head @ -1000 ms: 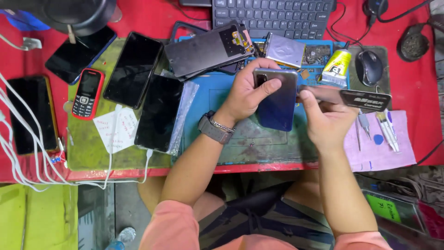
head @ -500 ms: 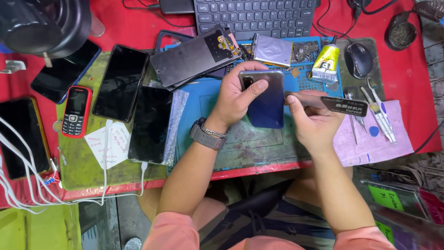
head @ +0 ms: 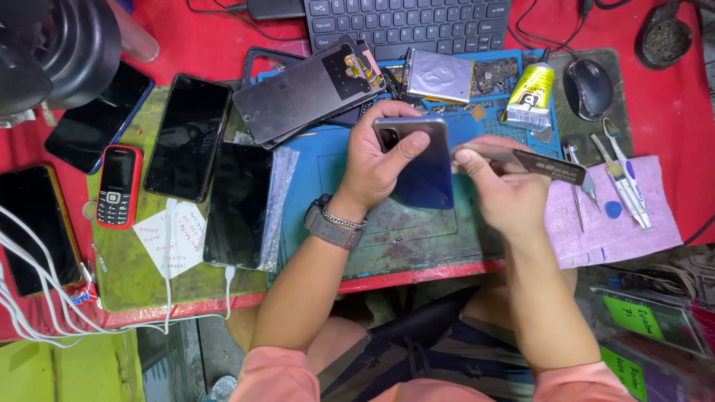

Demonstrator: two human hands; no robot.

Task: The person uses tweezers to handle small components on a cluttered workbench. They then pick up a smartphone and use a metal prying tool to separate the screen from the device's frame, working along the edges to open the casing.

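Note:
My left hand [head: 383, 160] grips a dark blue smartphone [head: 424, 175], back side up, over the blue work mat [head: 328, 164]; my thumb lies across its upper back. My right hand [head: 503, 190] holds a thin flat metal pry tool [head: 547, 165] with a dark end, its tip at the phone's right edge. A grey watch sits on my left wrist [head: 334, 223].
Several phones lie at left: a red keypad phone [head: 115, 186], black slabs [head: 186, 138], one in a plastic sleeve [head: 238, 205]. Opened phone backs [head: 309, 89], a battery [head: 439, 74], a glue tube [head: 530, 93], a mouse [head: 588, 85], a keyboard [head: 410, 22], tweezers on a pink cloth [head: 611, 212]. White cables hang at left.
The view shifted slightly. My left thumb moved onto the phone's back and the pry tool stays at its right edge.

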